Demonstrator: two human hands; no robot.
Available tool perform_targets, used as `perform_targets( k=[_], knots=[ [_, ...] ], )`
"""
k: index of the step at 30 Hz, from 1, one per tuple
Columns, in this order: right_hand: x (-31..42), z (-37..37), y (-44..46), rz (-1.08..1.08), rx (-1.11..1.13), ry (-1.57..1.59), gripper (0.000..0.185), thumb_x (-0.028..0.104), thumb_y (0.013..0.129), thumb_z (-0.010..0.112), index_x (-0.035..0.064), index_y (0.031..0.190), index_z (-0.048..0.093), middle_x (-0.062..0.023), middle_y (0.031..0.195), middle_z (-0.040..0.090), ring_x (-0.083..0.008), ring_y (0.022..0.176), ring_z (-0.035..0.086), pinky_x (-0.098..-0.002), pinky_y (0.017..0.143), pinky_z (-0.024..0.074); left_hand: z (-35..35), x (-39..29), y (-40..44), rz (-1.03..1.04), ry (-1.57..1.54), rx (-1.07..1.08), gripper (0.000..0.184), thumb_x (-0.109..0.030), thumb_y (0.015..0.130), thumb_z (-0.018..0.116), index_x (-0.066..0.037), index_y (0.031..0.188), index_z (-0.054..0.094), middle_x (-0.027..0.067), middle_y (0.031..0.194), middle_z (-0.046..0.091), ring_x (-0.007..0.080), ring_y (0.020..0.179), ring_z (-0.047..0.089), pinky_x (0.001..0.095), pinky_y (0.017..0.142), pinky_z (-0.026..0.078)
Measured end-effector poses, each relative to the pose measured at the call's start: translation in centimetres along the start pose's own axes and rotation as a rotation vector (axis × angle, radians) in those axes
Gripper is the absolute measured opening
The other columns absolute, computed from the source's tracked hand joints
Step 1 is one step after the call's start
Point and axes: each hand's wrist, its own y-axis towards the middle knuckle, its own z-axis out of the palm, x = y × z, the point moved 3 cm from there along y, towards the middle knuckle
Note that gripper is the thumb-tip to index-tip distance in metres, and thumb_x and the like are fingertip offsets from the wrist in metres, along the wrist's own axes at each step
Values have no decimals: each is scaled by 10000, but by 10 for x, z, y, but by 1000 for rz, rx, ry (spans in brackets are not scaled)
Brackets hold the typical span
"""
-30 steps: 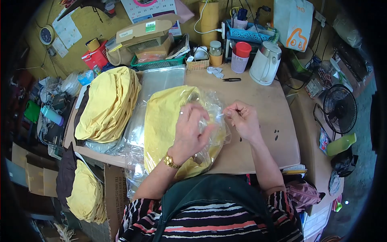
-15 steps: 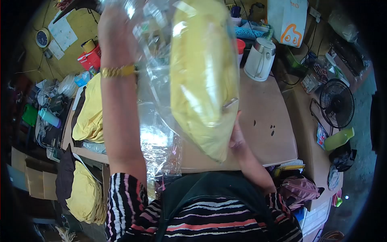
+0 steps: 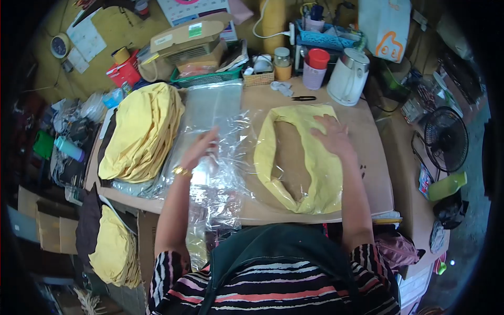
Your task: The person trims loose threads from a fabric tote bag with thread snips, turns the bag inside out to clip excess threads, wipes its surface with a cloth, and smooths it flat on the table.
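A ring-shaped yellow fabric piece [image 3: 325, 178] lies on the table inside a clear plastic bag [image 3: 289, 142]. My right hand [image 3: 332, 135] rests on its upper right part, fingers spread over the plastic. To the left, my left hand [image 3: 202, 151] hovers over a pile of clear plastic bags [image 3: 218, 184], its fingers stretched out and nothing visible in them. Beyond that hand sits a thick stack of folded yellow fabric pieces [image 3: 139, 136].
More yellow pieces [image 3: 113, 247] hang low at the left beside a dark cloth. Along the back stand a white electric kettle [image 3: 349, 77], a lilac cup with a red top [image 3: 315, 68], black thread snips [image 3: 304, 98] and a green tray [image 3: 207, 79]. A black fan [image 3: 445, 137] is at right.
The bagged yellow piece, held up before the camera earlier, now lies flat on the table. My left hand has come down over the plastic bags; my right hand has moved onto the bagged piece.
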Motion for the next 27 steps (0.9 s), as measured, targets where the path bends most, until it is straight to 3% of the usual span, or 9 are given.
perform_targets(
  k=[3, 7, 11, 13, 18, 22, 24, 25, 27],
  knots=[
    [-14, 69, 22, 120, 46, -299, 700, 649, 890, 466, 275, 1474, 370, -109, 1584, 218, -360, 1473, 121, -685, 1124, 26, 35, 3, 37, -7, 244, 39, 435, -402, 861, 729, -21, 1052, 645, 17, 825, 633, 81, 660, 522, 233, 574, 409],
    [-35, 86, 24, 43, -138, -320, 712, 647, 895, 460, 280, 1491, 327, -113, 1573, 245, -356, 1463, 164, -684, 1124, 46, 13, 7, 57, 56, -494, -50, 184, -196, 904, 702, -99, 783, 603, -29, 695, 601, 53, 578, 517, 204, 486, 385],
    [-36, 88, 23, 45, -124, -369, 708, 637, 901, 459, 282, 1495, 313, -104, 1568, 259, -343, 1455, 192, -673, 1128, 80, 7, 8, 42, -204, -556, -120, 161, -167, 901, 699, -98, 812, 584, -33, 671, 576, 55, 555, 517, 214, 472, 401],
    [-36, 87, 24, 47, -114, -372, 704, 634, 901, 461, 280, 1492, 321, -102, 1565, 266, -339, 1452, 203, -671, 1128, 92, -32, 9, 47, 104, -381, -102, 164, -172, 896, 703, -65, 924, 583, -14, 689, 576, 60, 532, 497, 222, 459, 399],
    [-36, 89, 24, 72, -126, -389, 683, 624, 906, 464, 273, 1480, 345, -105, 1549, 302, -342, 1440, 236, -670, 1122, 115, -107, -19, -4, 452, -90, -850, 279, -207, 867, 733, -37, 1023, 575, -14, 679, 540, 59, 517, 463, 220, 449, 383],
    [-35, 93, 27, 68, -128, -406, 672, 610, 911, 467, 272, 1479, 348, -109, 1544, 311, -345, 1437, 241, -669, 1120, 123, -34, -23, -11, 172, -14, -602, 234, -206, 869, 734, -25, 954, 613, 4, 719, 593, 58, 551, 487, 241, 491, 421],
    [-39, 93, 29, 70, -143, -410, 666, 603, 914, 469, 269, 1478, 349, -105, 1542, 315, -342, 1432, 252, -670, 1117, 130, -14, -12, 9, 27, 290, -39, 215, -218, 874, 728, -27, 878, 632, 23, 752, 622, 76, 585, 522, 252, 524, 458],
    [-40, 90, 31, 69, -141, -411, 666, 603, 914, 469, 269, 1478, 349, -105, 1542, 315, -342, 1432, 252, -670, 1117, 130, -20, -12, 14, 24, 289, -40, 215, -218, 874, 728, -27, 878, 632, 23, 752, 622, 76, 585, 522, 252, 524, 458],
    [-41, 91, 27, 66, -145, -405, 662, 598, 918, 468, 261, 1476, 350, -97, 1541, 318, -337, 1429, 261, -669, 1113, 143, -58, -20, 6, 452, -170, -598, 203, -206, 871, 729, -47, 785, 638, 10, 682, 600, 83, 558, 515, 240, 516, 446]
  ],
)
